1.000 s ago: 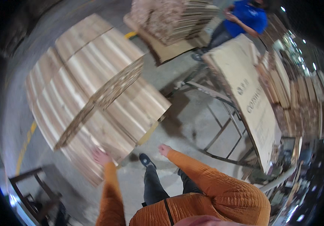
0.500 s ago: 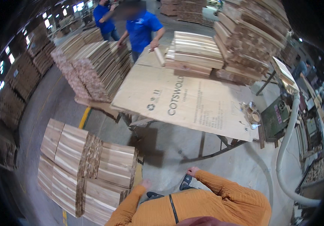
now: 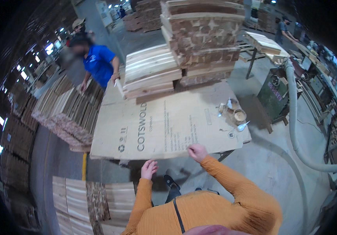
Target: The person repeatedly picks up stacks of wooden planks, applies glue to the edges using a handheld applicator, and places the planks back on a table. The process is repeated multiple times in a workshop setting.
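Observation:
My left hand (image 3: 149,169) hangs near the front edge of a cardboard-covered table (image 3: 156,133), its fingers loosely apart and nothing in them. Close to the same edge, further right, my right hand (image 3: 197,152) has its fingers curled in, with no object showing; whether it touches the cardboard I cannot tell. At the table's right end lie a small round tub (image 3: 239,115) and a white-tipped bottle (image 3: 243,126). A short stack of wooden boards (image 3: 150,70) rests on the table's far side.
Behind the boards rises a tall wood stack (image 3: 207,43). A co-worker in a blue shirt (image 3: 99,64) stands at the far left beside another board stack (image 3: 68,107). More panels (image 3: 72,196) lie low at my left. A pale hose (image 3: 292,105) curves down on the right beside a green machine (image 3: 272,92).
My view has shifted, and the table now lies nearer to me. Both hands have come up to its front edge. The panels on the left sit lower in view.

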`<state>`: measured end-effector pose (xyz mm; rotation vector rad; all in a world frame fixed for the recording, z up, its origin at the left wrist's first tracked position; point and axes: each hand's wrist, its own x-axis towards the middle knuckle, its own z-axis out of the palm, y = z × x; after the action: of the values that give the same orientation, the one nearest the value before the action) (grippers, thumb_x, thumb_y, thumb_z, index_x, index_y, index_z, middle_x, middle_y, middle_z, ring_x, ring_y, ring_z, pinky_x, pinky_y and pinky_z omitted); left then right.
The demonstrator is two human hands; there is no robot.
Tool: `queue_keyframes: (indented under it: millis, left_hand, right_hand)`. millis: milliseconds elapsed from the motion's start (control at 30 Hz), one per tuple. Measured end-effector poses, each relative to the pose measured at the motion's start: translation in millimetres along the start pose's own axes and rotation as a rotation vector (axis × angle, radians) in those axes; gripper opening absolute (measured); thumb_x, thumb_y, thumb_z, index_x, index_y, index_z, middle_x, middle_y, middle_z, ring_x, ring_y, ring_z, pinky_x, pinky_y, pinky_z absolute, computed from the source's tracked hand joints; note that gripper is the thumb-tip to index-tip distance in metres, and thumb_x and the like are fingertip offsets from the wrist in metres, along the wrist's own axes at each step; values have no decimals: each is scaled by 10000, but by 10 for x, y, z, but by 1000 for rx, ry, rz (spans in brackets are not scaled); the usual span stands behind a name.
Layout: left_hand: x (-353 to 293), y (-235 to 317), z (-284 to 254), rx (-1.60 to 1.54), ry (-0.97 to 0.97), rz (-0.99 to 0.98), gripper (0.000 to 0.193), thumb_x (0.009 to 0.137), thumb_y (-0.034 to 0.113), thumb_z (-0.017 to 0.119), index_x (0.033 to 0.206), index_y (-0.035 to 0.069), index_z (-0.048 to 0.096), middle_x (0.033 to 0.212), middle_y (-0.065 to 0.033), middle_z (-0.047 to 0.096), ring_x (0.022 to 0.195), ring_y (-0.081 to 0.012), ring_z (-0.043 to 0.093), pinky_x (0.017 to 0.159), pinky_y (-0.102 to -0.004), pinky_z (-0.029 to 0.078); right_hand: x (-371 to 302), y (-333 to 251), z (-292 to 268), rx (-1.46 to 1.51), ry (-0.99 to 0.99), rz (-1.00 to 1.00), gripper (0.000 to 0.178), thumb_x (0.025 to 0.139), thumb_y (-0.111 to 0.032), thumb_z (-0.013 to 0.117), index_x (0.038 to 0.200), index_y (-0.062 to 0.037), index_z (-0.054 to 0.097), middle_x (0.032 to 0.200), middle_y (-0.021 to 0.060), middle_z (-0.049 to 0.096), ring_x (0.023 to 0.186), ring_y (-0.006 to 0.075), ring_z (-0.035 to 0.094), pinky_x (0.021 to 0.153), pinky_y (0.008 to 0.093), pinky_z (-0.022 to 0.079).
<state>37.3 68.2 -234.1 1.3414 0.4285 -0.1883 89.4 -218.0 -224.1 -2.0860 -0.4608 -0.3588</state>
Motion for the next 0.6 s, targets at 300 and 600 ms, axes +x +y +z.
queue_keyframes:
  millis: [300, 600]
  left_hand:
    - [1547, 1373, -321, -220, -69, -27, 430, 869, 378, 511, 1227, 146, 459, 1132, -95, 538, 805, -225, 561, 663, -329, 483]
    - [2955, 3053, -131, -23, 111, -77, 858, 684, 685, 541, 1363, 243, 260, 1355, -151, 329, 1183, -350, 368, 960, -514, 298]
  right_hand:
    - [682, 347, 214, -257, -31, 81, 144, 793, -213, 545, 789, -80, 603, 740, 123, 594, 729, 317, 574, 656, 422, 479]
    - [618, 417, 357, -280, 96, 238, 109, 790, -197, 540, 826, -98, 567, 734, 115, 580, 721, 316, 576, 639, 420, 473]
